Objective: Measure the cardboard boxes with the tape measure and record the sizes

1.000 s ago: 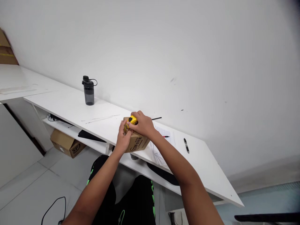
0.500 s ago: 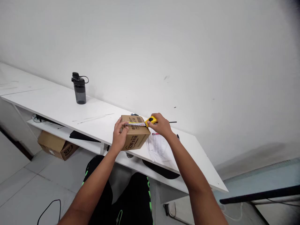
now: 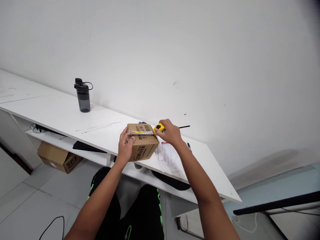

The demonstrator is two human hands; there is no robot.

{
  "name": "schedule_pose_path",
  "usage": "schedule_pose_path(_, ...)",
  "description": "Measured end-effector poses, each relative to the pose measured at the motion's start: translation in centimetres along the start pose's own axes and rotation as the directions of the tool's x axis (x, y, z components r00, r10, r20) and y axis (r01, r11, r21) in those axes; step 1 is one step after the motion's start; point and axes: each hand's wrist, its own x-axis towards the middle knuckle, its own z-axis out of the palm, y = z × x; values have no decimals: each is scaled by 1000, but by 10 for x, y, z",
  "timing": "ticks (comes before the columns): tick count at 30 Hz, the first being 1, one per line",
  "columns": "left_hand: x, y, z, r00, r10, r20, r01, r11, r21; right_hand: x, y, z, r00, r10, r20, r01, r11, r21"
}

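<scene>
Low and well to the left of the carton (image 3: 147, 151), a second box (image 3: 53, 158), marked SF, stands on the floor (image 3: 17, 203). Also to the left, beyond the carton's near end, a dark lidded bottle (image 3: 84, 98) with a loop handle stands upright on the white bench (image 3: 47, 100). Below and left of the carton, a dark flat object (image 3: 88, 146) lies on the shelf (image 3: 62, 141).

At the carton's left end is the left hand (image 3: 125, 146), its fingers and thumb closed on that edge. The printed carton itself sits at the front edge of the bench, its upper and front faces visible. Across the upper face runs the blade (image 3: 142, 132) of a tape measure; its tip lies at the left fingers, and whether they pinch it cannot be told. The yellow tape case (image 3: 159, 128) is at the carton's right edge, gripped between the thumb and fingers of the right hand (image 3: 172, 133).

To the right of the carton, printed papers (image 3: 170, 158) lie on the bench, partly beneath the right forearm. Farther right, a thin black rod (image 3: 185, 126) projects from behind the right hand, and a pen (image 3: 189, 146) shows beyond the forearm.
</scene>
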Motion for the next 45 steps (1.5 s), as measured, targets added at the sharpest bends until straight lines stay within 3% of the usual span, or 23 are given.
schedule_pose_path(8, -6, 0, -9, 998, 54, 28, -55, 998, 19, 1, 6, 7, 999, -2, -36, -1, 998, -67)
schedule_pose_path(14, -3, 1, -3, 998, 24, 53, -25, 1000, 14, -4, 13, 16, 999, 30, -36, -31, 999, -26)
schedule_pose_path(21, -3, 3, -2, 999, 40, 24, -40, 999, -14, -12, 18, 12, 998, 30, -55, -29, 1000, 9)
schedule_pose_path(27, -19, 12, 13, 996, -92, 2, 91, 989, -112, -13, 8, 4, 981, -145, -128, 147, 989, 8)
schedule_pose_path(31, -35, 19, 33, 981, -190, -48, 190, 982, 9, 3, -19, 2, 982, -62, -178, 83, 990, 117)
schedule_pose_path(33, -38, 22, 35, 976, -202, -82, 210, 972, 106, 14, -34, 1, 987, 22, -158, 6, 985, 172)
schedule_pose_path(36, -28, 24, 25, 986, -118, -114, 134, 980, 144, 27, -53, 0, 990, 105, -89, -82, 970, 230)
schedule_pose_path(38, -12, 21, 14, 989, -114, -91, 121, 990, 77, 33, -63, 2, 994, 106, -29, -96, 965, 245)
schedule_pose_path(42, 15, 7, -6, 974, -201, 103, 205, 978, -30, 38, -74, 13, 992, 86, 92, -110, 946, 304)
schedule_pose_path(45, 14, 1, -12, 980, -189, 63, 184, 980, 78, 37, -76, 19, 987, 28, 160, -86, 927, 366)
